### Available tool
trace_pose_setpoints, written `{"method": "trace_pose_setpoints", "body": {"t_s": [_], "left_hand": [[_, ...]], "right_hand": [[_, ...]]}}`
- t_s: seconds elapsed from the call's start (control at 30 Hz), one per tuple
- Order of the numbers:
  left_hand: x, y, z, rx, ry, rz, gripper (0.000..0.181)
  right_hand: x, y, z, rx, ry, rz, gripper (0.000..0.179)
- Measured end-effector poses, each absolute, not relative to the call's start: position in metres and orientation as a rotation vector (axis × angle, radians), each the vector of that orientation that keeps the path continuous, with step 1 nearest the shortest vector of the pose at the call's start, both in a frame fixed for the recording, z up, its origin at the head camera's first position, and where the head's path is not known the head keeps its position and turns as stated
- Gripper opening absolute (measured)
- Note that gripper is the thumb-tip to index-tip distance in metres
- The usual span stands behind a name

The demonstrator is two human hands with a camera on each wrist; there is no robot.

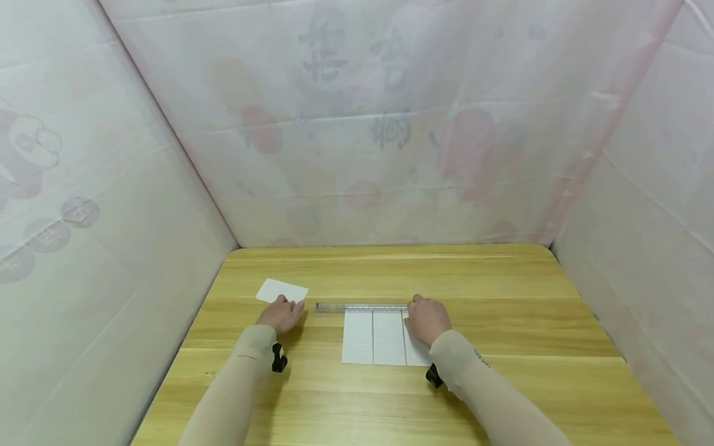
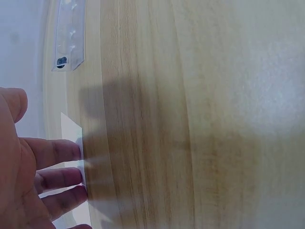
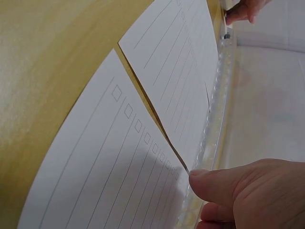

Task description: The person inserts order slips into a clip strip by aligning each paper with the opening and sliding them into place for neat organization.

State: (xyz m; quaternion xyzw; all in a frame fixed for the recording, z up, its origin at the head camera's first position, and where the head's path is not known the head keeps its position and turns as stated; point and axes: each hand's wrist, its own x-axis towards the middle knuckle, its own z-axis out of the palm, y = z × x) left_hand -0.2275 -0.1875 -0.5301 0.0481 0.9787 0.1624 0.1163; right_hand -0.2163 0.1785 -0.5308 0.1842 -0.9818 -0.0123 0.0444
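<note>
A long clear plastic strip (image 1: pixel 334 307) with a row of small bumps lies across the top edge of three narrow white lined sheets (image 1: pixel 388 337), set side by side with thin gaps. At the strip's right end, my right hand (image 1: pixel 429 319) pinches it, the thumb on the near side and the other fingers curled behind. Checkboxes and ruled lines show on the nearest sheet (image 3: pixel 114 157) in the right wrist view. To the left, my left hand (image 1: pixel 281 314) touches a white card (image 1: pixel 282 288) with fairly straight fingers, covering its near edge.
The wooden table (image 1: pixel 357 406) has rounded far corners. Pale printed fabric walls (image 1: pixel 357 186) stand close behind it and on both sides. Black wrist cameras (image 1: pixel 279 358) sit beneath the sleeves.
</note>
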Motion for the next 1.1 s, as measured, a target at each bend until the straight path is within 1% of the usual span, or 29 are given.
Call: {"method": "trace_pose_setpoints", "body": {"t_s": [0.47, 0.83, 1.1], "left_hand": [[-0.2249, -0.1891, -0.5337, 0.174, 2.889, 0.462, 0.062], [-0.2232, -0.1838, -0.5318, 0.154, 2.895, 0.426, 0.059], [-0.2192, -0.1830, -0.5334, 0.175, 2.908, 0.371, 0.059]], "right_hand": [[-0.2180, 0.1775, -0.5283, 0.571, -3.026, -0.038, 0.032], [-0.2164, 0.1800, -0.5264, 0.580, -3.012, -0.023, 0.030], [-0.2149, 0.1791, -0.5271, 0.567, -3.039, -0.021, 0.035]]}}
